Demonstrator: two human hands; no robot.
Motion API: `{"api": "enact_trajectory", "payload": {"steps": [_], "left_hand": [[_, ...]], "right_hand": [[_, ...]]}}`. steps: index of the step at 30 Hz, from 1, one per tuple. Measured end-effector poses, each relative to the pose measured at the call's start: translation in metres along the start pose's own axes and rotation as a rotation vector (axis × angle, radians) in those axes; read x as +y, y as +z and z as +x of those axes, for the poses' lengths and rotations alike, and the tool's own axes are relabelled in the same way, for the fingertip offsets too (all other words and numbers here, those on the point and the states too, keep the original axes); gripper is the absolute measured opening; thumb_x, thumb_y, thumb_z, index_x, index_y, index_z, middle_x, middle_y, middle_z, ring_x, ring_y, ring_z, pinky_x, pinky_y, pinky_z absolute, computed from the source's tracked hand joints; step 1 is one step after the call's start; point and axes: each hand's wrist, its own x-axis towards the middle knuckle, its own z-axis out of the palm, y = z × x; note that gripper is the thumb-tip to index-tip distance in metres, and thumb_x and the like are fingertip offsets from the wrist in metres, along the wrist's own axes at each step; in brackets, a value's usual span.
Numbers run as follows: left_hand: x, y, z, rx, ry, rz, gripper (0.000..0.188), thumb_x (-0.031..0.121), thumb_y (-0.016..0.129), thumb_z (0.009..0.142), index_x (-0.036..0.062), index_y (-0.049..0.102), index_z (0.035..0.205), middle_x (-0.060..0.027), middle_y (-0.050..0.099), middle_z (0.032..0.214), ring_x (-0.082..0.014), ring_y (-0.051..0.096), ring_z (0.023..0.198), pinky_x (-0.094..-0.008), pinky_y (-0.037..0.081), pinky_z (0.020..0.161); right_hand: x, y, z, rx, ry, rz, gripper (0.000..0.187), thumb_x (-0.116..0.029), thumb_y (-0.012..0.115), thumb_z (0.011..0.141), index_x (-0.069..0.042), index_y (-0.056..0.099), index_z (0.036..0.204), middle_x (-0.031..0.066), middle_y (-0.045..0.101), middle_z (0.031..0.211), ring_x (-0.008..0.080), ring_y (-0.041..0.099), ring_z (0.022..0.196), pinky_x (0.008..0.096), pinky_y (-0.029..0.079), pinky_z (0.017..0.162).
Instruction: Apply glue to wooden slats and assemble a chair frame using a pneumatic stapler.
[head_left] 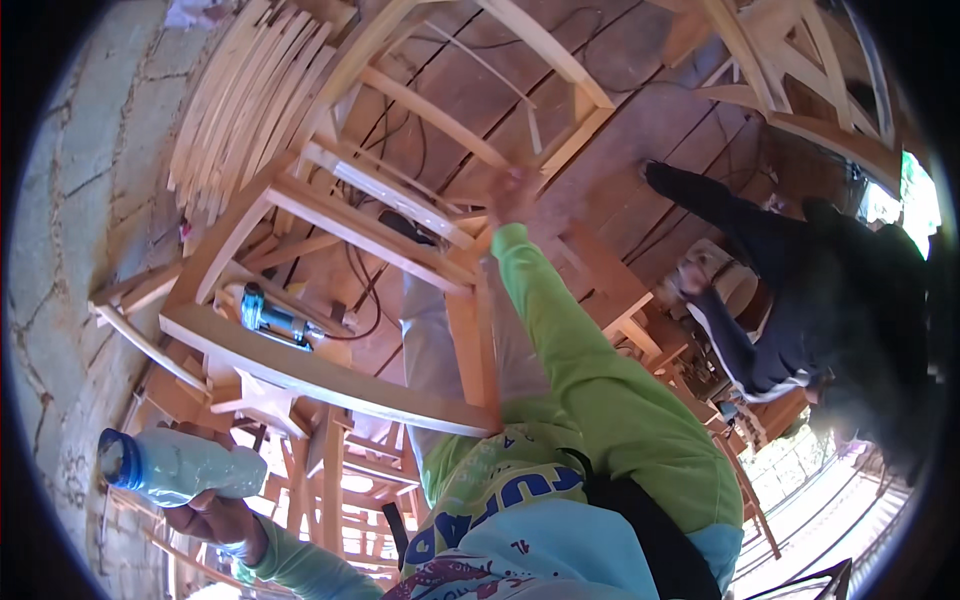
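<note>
Plastic bottle (180, 466) clasped in left hand (215, 515); right hand (513, 192) grasps unfinished wooden chair frame (330, 375) (one-handed), which may tip.

I see my right hand (512, 192) hemmed in by the rails of the wooden chair frame (330, 290). A power drill (272, 318) blocks the gap under its curved rail. Stacked slats (245, 95) crowd the far left. Another person (800, 290) closes off the right; bare floorboards (620, 130) between them lie open.
</note>
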Motion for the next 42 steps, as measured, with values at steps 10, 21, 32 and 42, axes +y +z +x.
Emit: {"api": "enact_trajectory", "payload": {"steps": [10, 21, 32, 42], "left_hand": [[0.037, 0.05, 0.028, -0.225, 0.063, -0.056, 0.063, 0.034, 0.064, 0.098, -0.0088, 0.044, 0.14, -0.0248, 0.063, 0.125, -0.0303, 0.067, 0.099, -0.0375, 0.055, 0.084], [0.135, 0.119, 0.057, -0.487, 0.229, 0.11, 0.053, 0.035, 0.069, 0.093, -0.0057, 0.059, 0.125, -0.0056, 0.064, 0.109, -0.016, 0.059, 0.095, -0.0313, 0.049, 0.084], [0.269, 0.155, 0.031, -1.035, 0.595, 0.272, 0.042, 0.018, 0.068, 0.095, -0.0023, 0.058, 0.131, -0.0107, 0.069, 0.105, -0.0149, 0.063, 0.091, -0.0305, 0.051, 0.081], [0.346, 0.169, 0.004, -1.244, 0.998, 0.475, 0.037, 0.017, 0.071, 0.092, -0.0044, 0.062, 0.119, -0.0246, 0.068, 0.1, -0.0435, 0.065, 0.09, -0.0413, 0.052, 0.079]], "right_hand": [[0.035, -0.032, 0.062, 0.058, 0.414, -0.396, 0.075, -0.03, 0.08, 0.074, 0.005, 0.047, 0.132, 0.0221, 0.061, 0.115, 0.0389, 0.061, 0.109, 0.0491, 0.051, 0.094], [-0.093, -0.219, 0.004, -0.227, 0.401, 1.313, 0.033, -0.01, 0.053, 0.102, -0.003, 0.056, 0.134, 0.006, 0.061, 0.097, 0.0204, 0.063, 0.085, 0.0426, 0.054, 0.071], [-0.214, -0.344, -0.091, -0.396, -0.005, 1.765, 0.048, -0.018, 0.058, 0.1, 0.003, 0.047, 0.142, 0.0128, 0.059, 0.119, 0.0268, 0.061, 0.109, 0.0435, 0.052, 0.096], [-0.261, -0.361, -0.15, -0.525, -0.173, 1.585, 0.042, -0.006, 0.063, 0.097, 0.003, 0.054, 0.137, 0.0117, 0.064, 0.126, 0.0249, 0.064, 0.115, 0.0426, 0.049, 0.105]]}}
